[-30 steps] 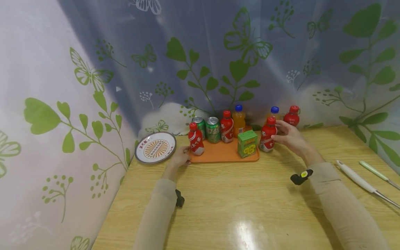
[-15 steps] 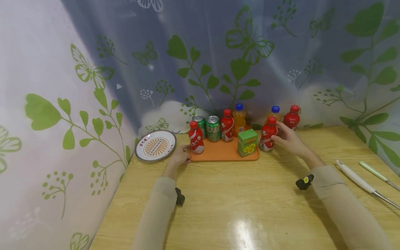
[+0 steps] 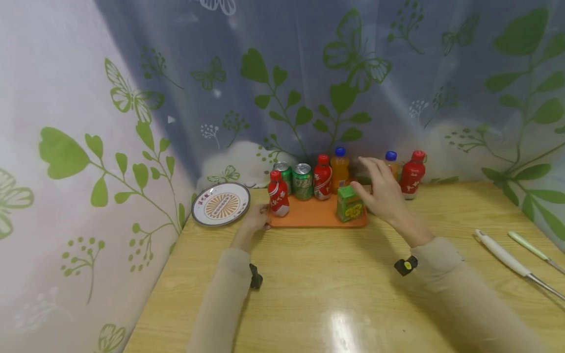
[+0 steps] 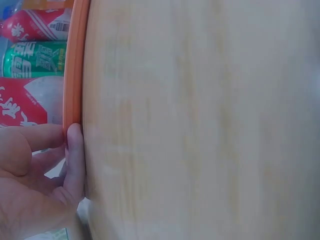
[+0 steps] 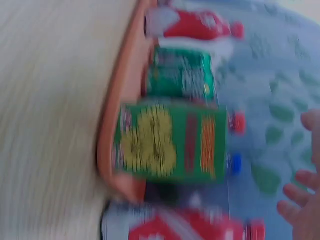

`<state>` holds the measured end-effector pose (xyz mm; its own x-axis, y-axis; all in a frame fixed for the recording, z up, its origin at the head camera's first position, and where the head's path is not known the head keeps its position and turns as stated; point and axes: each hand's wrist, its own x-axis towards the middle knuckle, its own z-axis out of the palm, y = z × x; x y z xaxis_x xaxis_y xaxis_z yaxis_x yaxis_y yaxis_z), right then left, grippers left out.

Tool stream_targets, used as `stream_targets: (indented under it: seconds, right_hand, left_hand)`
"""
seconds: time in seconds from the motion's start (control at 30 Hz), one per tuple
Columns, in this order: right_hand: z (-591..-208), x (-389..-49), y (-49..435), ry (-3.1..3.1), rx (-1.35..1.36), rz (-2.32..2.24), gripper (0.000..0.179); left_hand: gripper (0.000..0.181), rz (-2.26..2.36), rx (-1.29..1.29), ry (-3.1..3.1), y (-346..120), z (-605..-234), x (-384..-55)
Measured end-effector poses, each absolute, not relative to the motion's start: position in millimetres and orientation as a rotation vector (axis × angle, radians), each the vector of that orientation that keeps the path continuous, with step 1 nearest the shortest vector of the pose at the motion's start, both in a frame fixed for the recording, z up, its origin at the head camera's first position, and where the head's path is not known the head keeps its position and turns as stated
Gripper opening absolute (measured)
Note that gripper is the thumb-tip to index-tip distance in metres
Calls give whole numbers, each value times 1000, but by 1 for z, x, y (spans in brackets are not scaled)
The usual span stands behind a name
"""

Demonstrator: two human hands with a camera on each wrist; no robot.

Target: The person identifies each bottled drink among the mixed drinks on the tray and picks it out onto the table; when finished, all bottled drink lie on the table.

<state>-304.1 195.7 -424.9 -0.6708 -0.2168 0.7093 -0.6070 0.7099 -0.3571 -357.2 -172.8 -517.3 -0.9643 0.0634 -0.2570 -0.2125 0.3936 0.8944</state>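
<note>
At the orange tray's (image 3: 311,214) front left corner, my left hand (image 3: 256,219) pinches the rim, as the left wrist view shows. Close to that hand, a red bottle (image 3: 278,196) stands on the tray. My right hand (image 3: 385,198) is raised over the tray's right end, fingers extended and holding nothing. Just below and left of it stands a green carton with yellow flowers (image 3: 347,205). In the right wrist view the hand is apart from this carton. A red bottle (image 5: 185,225) beside the tray shows there, but the right hand hides it in the head view.
Two green cans (image 3: 302,182), another red bottle (image 3: 322,177) and an orange-drink bottle (image 3: 340,169) stand along the tray's back. Right of it are a second orange-drink bottle (image 3: 391,162) and a red bottle (image 3: 412,175). A plate (image 3: 221,204) lies left; two long-handled utensils (image 3: 503,251) lie right.
My right hand has let go of the red bottle right of the tray and moved left, over the green carton. The left hand stays at the tray's corner.
</note>
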Motion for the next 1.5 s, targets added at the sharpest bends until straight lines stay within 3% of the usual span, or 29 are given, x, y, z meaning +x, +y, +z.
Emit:
stream_targets:
  seconds: [0.5, 1.07, 1.5]
  right_hand:
    - [-440, -320, 89, -2614, 766, 643, 78]
    - [-461, -343, 38, -2797, 632, 709, 92]
    - [-463, -351, 10, -2837, 540, 705, 94]
  left_hand:
    - [69, 1582, -106, 2413, -170, -508, -346]
    - [64, 1556, -106, 2445, -171, -507, -344]
    - [63, 1571, -83, 2486, -168, -507, -339]
